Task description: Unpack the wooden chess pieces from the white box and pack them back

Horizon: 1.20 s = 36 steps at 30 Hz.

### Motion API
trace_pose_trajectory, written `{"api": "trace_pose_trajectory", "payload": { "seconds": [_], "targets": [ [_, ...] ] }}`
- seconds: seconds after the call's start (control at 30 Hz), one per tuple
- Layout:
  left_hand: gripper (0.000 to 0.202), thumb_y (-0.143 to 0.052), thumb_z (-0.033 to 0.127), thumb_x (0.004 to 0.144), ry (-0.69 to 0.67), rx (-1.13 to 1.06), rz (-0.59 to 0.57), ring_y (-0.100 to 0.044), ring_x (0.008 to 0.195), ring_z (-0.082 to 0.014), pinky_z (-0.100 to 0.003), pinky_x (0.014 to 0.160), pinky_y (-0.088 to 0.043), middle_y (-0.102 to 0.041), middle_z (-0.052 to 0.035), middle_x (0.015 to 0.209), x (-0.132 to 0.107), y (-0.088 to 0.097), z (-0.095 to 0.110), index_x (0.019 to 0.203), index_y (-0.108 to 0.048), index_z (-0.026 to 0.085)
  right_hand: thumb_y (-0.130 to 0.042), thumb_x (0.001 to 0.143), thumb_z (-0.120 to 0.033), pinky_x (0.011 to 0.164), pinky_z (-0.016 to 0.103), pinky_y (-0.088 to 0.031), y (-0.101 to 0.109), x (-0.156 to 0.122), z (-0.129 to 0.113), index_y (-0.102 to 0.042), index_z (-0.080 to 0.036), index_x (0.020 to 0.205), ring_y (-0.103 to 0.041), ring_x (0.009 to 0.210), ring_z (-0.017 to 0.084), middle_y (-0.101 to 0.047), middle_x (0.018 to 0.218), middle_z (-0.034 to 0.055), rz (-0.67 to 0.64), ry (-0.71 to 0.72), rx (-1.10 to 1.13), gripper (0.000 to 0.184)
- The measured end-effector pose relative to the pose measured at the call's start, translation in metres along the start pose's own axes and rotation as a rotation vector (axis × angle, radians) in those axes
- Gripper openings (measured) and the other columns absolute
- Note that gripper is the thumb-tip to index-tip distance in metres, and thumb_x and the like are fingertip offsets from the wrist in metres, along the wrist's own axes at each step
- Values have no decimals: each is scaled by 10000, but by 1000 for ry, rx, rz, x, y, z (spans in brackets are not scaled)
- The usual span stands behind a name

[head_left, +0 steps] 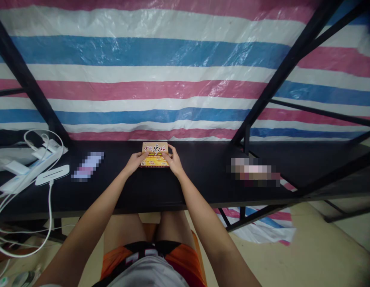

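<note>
A small yellow and cream Chinese chess box (155, 160) with dark lettering rests on the black desk, near its back edge. My left hand (135, 162) grips the box's left side, its thumb lying on the lid. On the opposite side my right hand (174, 160) holds the box too, thumb on top and fingers around the right edge. The lid looks closed. The fingers under and behind the box are partly hidden.
On the black desk (208, 187), a blurred-out flat item (88, 165) lies left and another blurred item (255, 171) right. A white power strip (32, 167), a white charging pad (53, 174) and loose cables crowd the far left. Black metal posts (271, 71) frame a striped sheet (155, 91).
</note>
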<state>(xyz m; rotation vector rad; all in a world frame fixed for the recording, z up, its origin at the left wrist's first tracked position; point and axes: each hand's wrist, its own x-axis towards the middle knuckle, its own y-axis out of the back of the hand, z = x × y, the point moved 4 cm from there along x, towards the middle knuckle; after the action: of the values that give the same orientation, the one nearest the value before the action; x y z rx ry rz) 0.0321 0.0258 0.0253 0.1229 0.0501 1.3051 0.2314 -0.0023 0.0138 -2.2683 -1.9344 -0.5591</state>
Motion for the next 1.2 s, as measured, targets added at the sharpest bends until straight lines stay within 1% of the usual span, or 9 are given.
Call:
{"api": "trace_pose_trajectory", "payload": {
  "seconds": [0.3, 0.5, 0.6, 0.73, 0.83, 0.93, 1.0, 1.13, 1.2],
  "targets": [
    [529, -694, 481, 714, 80, -140, -173, -679, 721, -210, -280, 574, -533, -716, -117, 923, -7, -6, 2, 1095, -637, 118, -571, 794, -502, 690, 317, -497, 1, 0, 1, -411, -233, 1313, -607, 698, 177, -642, 772, 2, 2, 6, 5, 606],
    [507, -703, 469, 689, -31, -54, -7, -643, 560, -179, -260, 442, -505, -691, -83, 784, -7, -2, 10, 1034, -593, 114, -563, 802, -491, 777, 336, -479, 5, -2, -10, -408, -195, 1333, -573, 760, 176, -608, 899, 40, 140, 96, -283, 626],
    [447, -674, 464, 700, -135, 0, 108, -658, 638, -198, -282, 495, -531, -679, -77, 812, -8, -5, 13, 973, -573, 125, -514, 851, -438, 882, 361, -451, -3, -8, -23, -416, -197, 1342, -556, 949, 212, -551, 1111, 113, 169, 218, -441, 556],
    [420, -637, 432, 736, -333, 261, 209, -658, 748, -186, -285, 634, -538, -680, -54, 899, -17, -14, 18, 1046, -556, 160, -449, 899, -429, 1001, 362, -393, -25, -16, -34, -441, -231, 1335, -483, 1158, 222, -490, 1217, 112, -26, 326, -455, 478],
    [512, -644, 387, 729, -420, 526, 122, -648, 740, -169, -295, 682, -531, -679, -43, 969, -25, -26, 17, 1186, -525, 187, -492, 874, -454, 982, 364, -418, -29, -17, -33, -389, -227, 1367, -503, 1152, 212, -479, 1255, 111, -77, 293, -351, 552],
    [616, -621, 343, 747, -551, 617, -22, -634, 927, -188, -314, 779, -528, -536, -91, 1307, -29, -37, 17, 1324, -447, 215, -583, 807, -457, 905, 379, -461, -22, -12, -25, -462, -205, 1283, -584, 1016, 220, -595, 1122, 89, -66, 189, -264, 552],
    [528, -583, 341, 787, -597, 613, -75, -590, 1058, -211, -336, 864, -505, -494, -93, 1360, -26, -39, 16, 1293, -501, 214, -609, 780, -437, 846, 372, -479, -15, -8, -17, -515, -194, 1206, -617, 909, 218, -652, 997, 63, -19, 110, -236, 499],
    [285, -565, 349, 810, -528, 533, 67, -545, 1127, -240, -381, 907, -480, -590, -89, 1226, -8, -15, 14, 1040, -663, 211, -611, 766, -432, 782, 337, -488, -10, 0, -5, -575, -182, 1078, -617, 802, 199, -676, 883, 41, 21, 44, -179, 402],
    [473, -664, 348, 724, -422, 429, 235, -504, 1185, -270, -399, 902, -479, -490, -128, 1342, 0, 7, 12, 1169, -598, 200, -615, 759, -451, 775, 326, -488, -12, 1, -2, -588, -184, 1015, -611, 791, 189, -675, 877, 37, -9, 43, -127, 371]
  ]
}}
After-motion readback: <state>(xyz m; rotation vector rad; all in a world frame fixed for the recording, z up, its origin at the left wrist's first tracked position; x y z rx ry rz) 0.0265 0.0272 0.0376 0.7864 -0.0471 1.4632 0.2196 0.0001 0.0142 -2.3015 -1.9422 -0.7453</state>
